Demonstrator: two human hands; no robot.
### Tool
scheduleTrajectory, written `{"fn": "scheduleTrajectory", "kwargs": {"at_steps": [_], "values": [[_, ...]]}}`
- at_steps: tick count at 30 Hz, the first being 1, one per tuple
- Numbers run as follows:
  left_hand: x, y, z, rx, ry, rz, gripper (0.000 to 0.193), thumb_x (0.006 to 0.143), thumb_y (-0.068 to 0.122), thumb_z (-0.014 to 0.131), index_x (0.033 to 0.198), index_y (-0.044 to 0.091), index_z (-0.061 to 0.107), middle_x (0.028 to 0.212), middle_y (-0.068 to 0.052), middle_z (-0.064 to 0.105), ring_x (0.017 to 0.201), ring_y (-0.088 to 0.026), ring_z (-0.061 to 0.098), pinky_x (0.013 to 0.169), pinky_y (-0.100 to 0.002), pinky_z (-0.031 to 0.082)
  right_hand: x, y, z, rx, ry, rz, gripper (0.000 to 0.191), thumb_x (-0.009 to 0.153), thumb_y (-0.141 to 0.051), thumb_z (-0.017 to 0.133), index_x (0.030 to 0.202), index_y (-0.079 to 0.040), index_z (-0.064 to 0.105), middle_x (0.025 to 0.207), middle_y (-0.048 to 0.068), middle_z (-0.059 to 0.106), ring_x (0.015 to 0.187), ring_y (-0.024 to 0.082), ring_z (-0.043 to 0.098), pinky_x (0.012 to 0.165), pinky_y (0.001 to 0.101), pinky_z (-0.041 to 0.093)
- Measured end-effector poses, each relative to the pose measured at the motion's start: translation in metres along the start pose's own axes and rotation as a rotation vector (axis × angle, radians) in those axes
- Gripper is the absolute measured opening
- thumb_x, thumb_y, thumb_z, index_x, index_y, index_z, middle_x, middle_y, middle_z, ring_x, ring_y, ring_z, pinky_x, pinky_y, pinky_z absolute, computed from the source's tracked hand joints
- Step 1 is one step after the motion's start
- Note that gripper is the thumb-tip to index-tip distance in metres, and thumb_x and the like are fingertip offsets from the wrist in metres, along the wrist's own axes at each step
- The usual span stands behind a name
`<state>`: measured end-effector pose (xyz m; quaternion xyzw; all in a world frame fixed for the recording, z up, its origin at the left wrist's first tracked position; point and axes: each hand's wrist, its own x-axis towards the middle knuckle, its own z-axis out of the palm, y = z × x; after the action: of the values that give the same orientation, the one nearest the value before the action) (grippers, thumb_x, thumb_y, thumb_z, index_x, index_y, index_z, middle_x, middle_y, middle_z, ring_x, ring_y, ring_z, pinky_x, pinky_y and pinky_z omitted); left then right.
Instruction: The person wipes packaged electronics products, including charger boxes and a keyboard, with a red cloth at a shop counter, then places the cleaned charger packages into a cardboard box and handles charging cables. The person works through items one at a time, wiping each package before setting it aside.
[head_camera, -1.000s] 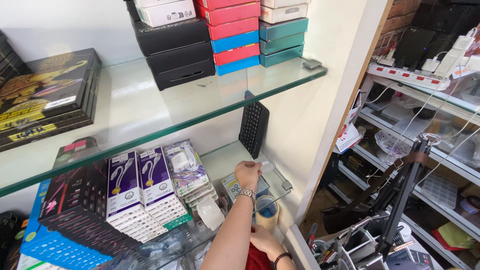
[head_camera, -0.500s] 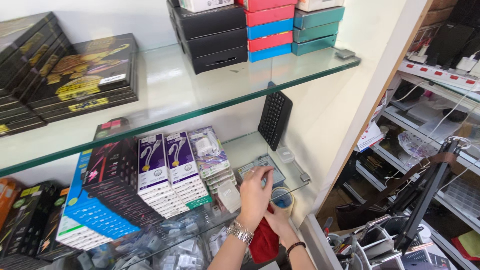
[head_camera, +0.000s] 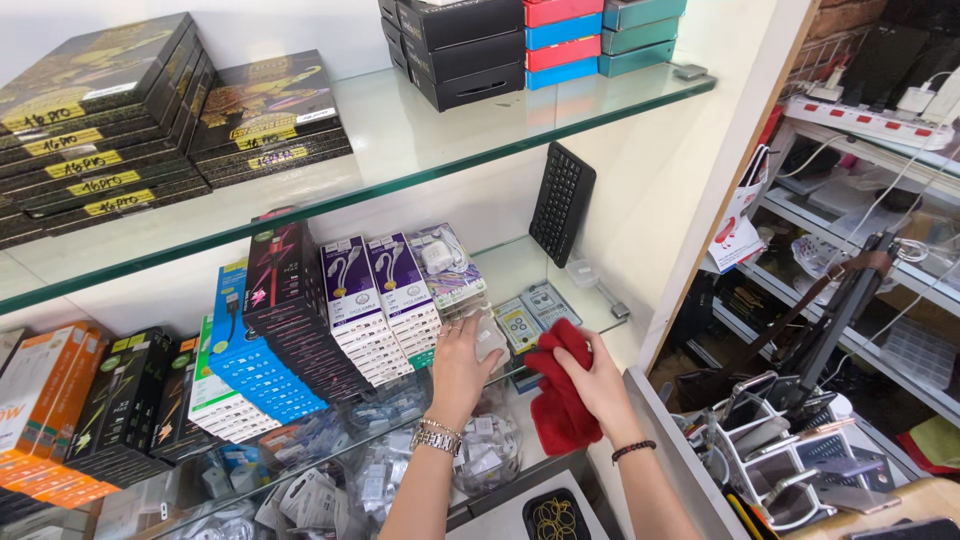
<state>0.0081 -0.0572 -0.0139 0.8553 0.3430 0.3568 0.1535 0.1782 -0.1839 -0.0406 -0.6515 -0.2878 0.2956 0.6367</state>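
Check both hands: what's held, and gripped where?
Right hand holds a red cloth, fingers bunched on its upper part, the rest hanging. Left hand grips a small clear packet by its left edge.

From where I'm watching, it's two clear glass shelves. The upper glass shelf (head_camera: 400, 130) has stacks of flat black-and-gold boxes (head_camera: 150, 120) on the left and black, red, blue and teal boxes (head_camera: 530, 40) at the back right. The lower glass shelf (head_camera: 520, 265) carries rows of purple-and-white cable packs (head_camera: 380, 300), blue boxes (head_camera: 255, 365) and a small black keyboard (head_camera: 561, 203) leaning on the wall.
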Motion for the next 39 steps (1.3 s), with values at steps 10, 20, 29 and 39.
{"fn": "scheduleTrajectory", "kwargs": {"at_steps": [10,20,29,39], "values": [[-0.032,0.056,-0.027,-0.290,-0.082,0.057,0.109,0.069,-0.017,0.064,0.165,0.015,0.023,0.128,-0.021,0.061,0.118,-0.039,0.061,0.102,-0.044,0.050,-0.011,-0.039,0.043,-0.322,-0.210,-0.194,0.049,0.086,-0.014,0.076,0.130,-0.002,0.061,0.112,0.011,0.076,0.098,0.017,0.073,0.087,0.0311,0.055],[-0.071,0.044,-0.048,-0.397,0.025,0.056,0.111,0.065,-0.013,0.073,0.161,0.014,0.026,0.137,-0.019,0.057,0.114,-0.030,0.062,0.095,-0.037,0.054,-0.044,-0.014,0.057,0.107,-0.226,-0.063,0.046,0.086,-0.009,0.072,0.130,-0.009,0.060,0.115,0.005,0.075,0.102,0.011,0.070,0.088,0.0276,0.055],[-0.106,-0.018,0.020,-1.450,-0.088,-0.730,0.034,0.101,0.014,0.070,0.121,-0.014,0.069,0.108,-0.014,0.071,0.093,-0.019,0.065,0.084,-0.034,0.056,-0.073,-0.002,0.074,-0.259,0.141,-0.283,0.029,0.094,-0.016,0.070,0.121,-0.004,0.069,0.105,0.013,0.078,0.097,0.020,0.074,0.085,0.0337,0.056],[-0.098,-0.051,-0.017,-1.381,0.274,-0.795,0.027,0.094,0.020,0.071,0.111,-0.001,0.076,0.100,-0.005,0.074,0.084,-0.011,0.068,0.070,-0.025,0.057,-0.170,0.111,0.116,-0.047,0.017,-0.013,0.037,0.089,-0.014,0.069,0.124,-0.003,0.064,0.110,0.013,0.080,0.099,0.021,0.077,0.088,0.0318,0.058]]}}
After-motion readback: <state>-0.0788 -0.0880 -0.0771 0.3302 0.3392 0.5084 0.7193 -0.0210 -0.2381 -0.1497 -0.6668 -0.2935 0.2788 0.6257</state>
